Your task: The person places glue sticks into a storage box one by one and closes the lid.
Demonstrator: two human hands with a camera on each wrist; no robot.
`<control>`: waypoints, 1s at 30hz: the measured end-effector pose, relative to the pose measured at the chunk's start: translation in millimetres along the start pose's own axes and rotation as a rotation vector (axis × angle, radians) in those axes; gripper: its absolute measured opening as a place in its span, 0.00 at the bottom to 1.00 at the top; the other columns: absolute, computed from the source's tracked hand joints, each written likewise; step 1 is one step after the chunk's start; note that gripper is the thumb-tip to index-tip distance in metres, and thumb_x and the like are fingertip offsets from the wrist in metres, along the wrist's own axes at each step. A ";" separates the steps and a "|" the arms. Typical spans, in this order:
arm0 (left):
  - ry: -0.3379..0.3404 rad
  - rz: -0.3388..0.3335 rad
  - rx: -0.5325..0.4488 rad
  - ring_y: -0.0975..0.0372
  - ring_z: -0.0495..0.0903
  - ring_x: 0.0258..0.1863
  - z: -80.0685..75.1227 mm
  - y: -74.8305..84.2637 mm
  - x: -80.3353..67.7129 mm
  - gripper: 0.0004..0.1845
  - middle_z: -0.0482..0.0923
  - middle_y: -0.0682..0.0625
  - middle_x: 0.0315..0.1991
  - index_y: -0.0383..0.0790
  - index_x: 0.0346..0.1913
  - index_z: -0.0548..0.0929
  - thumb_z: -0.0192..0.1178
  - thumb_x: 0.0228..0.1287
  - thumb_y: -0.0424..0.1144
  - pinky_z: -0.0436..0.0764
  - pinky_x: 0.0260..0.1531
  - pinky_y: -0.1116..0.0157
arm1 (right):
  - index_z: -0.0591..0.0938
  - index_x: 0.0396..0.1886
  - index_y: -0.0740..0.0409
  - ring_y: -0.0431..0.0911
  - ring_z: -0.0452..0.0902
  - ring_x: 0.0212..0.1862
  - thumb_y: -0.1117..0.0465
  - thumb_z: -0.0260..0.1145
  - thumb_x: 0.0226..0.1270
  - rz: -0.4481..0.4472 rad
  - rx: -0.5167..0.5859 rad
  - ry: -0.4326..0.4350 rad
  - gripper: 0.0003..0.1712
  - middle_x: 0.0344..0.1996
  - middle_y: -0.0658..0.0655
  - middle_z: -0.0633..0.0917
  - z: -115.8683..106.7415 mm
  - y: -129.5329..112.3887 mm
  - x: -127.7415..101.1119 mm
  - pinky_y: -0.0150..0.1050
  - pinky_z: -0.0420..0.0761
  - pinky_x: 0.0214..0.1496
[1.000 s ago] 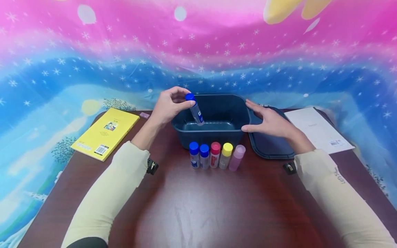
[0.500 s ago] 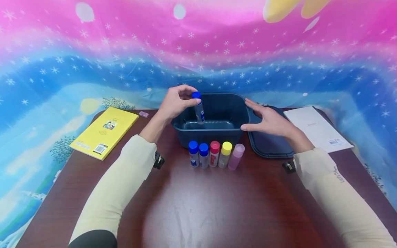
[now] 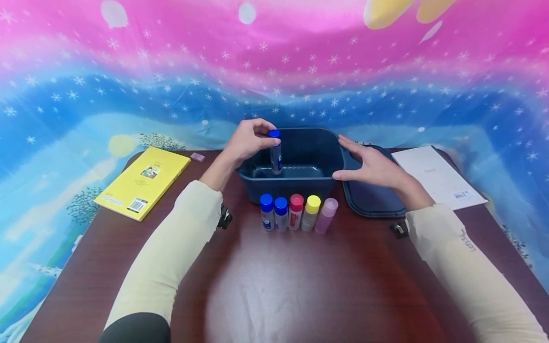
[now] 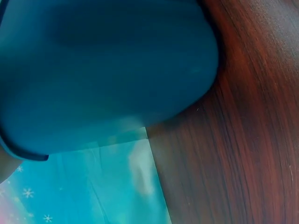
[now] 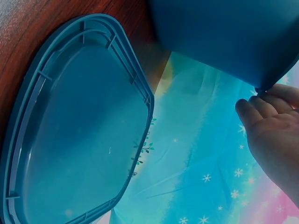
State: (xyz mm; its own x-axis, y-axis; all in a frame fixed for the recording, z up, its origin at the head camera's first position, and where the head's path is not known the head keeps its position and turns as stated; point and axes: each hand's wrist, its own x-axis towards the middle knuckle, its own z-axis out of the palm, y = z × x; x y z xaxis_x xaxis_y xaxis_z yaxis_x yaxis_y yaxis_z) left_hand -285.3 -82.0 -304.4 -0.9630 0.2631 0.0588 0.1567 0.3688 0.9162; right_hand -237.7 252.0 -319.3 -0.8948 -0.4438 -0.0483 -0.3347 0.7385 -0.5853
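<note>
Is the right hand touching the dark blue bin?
Touching. In the right wrist view, the fingertips of the right hand rest against the rim of the dark blue bin; the head view agrees, with the thumb at its side.

I see a dark teal bin point(image 3: 300, 178) and matching teal lid point(image 3: 371, 200) on my reddish-brown woodgrain table point(image 3: 300, 286). The row of tubes point(image 3: 296, 213) shows two blue caps, one red, one yellow, one pale pink. The book point(image 3: 143, 182) is yellow; the backdrop point(image 3: 128, 71) is pink-to-blue with white snowflakes.
</note>
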 end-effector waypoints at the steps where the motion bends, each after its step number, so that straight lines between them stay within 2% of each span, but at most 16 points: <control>1: -0.005 -0.009 0.004 0.56 0.81 0.48 0.7 -0.4 1.3 0.16 0.82 0.44 0.47 0.38 0.52 0.84 0.72 0.64 0.38 0.82 0.53 0.60 | 0.48 0.84 0.47 0.60 0.48 0.79 0.41 0.70 0.67 0.000 0.000 0.000 0.56 0.82 0.55 0.50 0.1 0.2 0.0 0.69 0.59 0.71; 12: -0.002 -0.081 0.048 0.54 0.80 0.48 10.4 -4.1 16.7 0.15 0.82 0.45 0.47 0.39 0.52 0.84 0.72 0.64 0.37 0.81 0.51 0.59 | 0.48 0.84 0.46 0.62 0.52 0.78 0.41 0.70 0.67 0.000 0.011 0.001 0.55 0.82 0.54 0.49 -2.2 -1.8 -0.5 0.69 0.59 0.71; 20: -0.024 -0.179 -0.049 0.53 0.80 0.47 12.0 -3.3 20.5 0.16 0.79 0.42 0.48 0.35 0.52 0.83 0.72 0.63 0.31 0.82 0.55 0.57 | 0.49 0.84 0.47 0.62 0.49 0.79 0.41 0.70 0.67 -0.001 0.015 -0.002 0.55 0.82 0.56 0.49 -2.4 -4.8 -1.3 0.70 0.58 0.71; 24: -0.051 -0.231 -0.052 0.54 0.78 0.50 12.5 -2.7 20.1 0.16 0.77 0.43 0.51 0.35 0.53 0.83 0.71 0.64 0.32 0.82 0.54 0.60 | 0.48 0.84 0.47 0.61 0.48 0.79 0.41 0.70 0.67 0.002 0.015 -0.004 0.55 0.82 0.56 0.49 -1.1 -3.6 -0.8 0.70 0.57 0.71; 30: -0.049 -0.251 -0.073 0.53 0.78 0.51 13.7 -2.8 19.5 0.16 0.77 0.43 0.52 0.35 0.53 0.82 0.70 0.64 0.32 0.81 0.55 0.60 | 0.48 0.84 0.46 0.60 0.48 0.79 0.41 0.70 0.67 0.007 0.014 -0.005 0.55 0.82 0.55 0.49 0.2 -1.7 -0.8 0.69 0.58 0.71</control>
State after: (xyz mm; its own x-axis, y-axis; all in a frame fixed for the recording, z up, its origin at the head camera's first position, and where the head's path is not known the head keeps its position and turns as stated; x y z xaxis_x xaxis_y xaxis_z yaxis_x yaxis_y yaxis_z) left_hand -301.5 -65.7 -311.2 -0.9576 0.2153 -0.1913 -0.1033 0.3632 0.9259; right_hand -236.4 251.0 -318.4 -0.8957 -0.4410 -0.0562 -0.3244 0.7347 -0.5958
